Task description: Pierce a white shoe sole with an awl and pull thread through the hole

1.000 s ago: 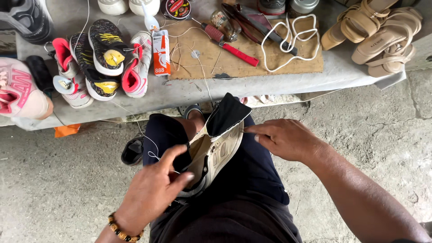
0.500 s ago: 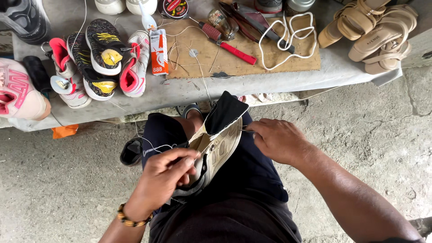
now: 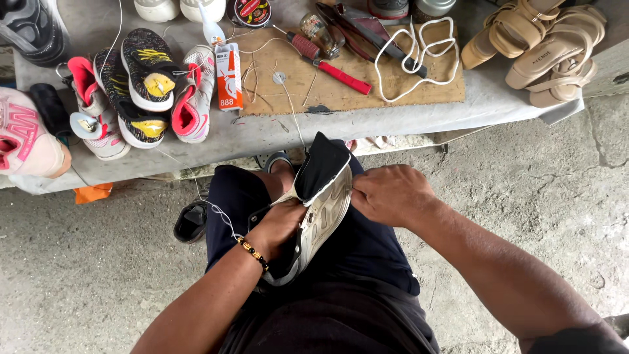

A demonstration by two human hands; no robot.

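While it rests sole-up on the person's lap, the black shoe [image 3: 319, 206] with its pale sole is gripped from both sides: the left hand [image 3: 283, 226] is closed around its near edge, and the right hand [image 3: 388, 195] is curled shut against its far edge, fingers pinching at the rim. Beyond the shoe stands the grey surface [image 3: 275, 134], carrying a cardboard sheet [image 3: 367, 85], colourful sneakers [image 3: 141, 85] and tan sandals [image 3: 540, 46].

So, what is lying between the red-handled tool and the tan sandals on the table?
In the head view, a coiled white cord lies on the brown board between the red-handled tool and the tan sandals.
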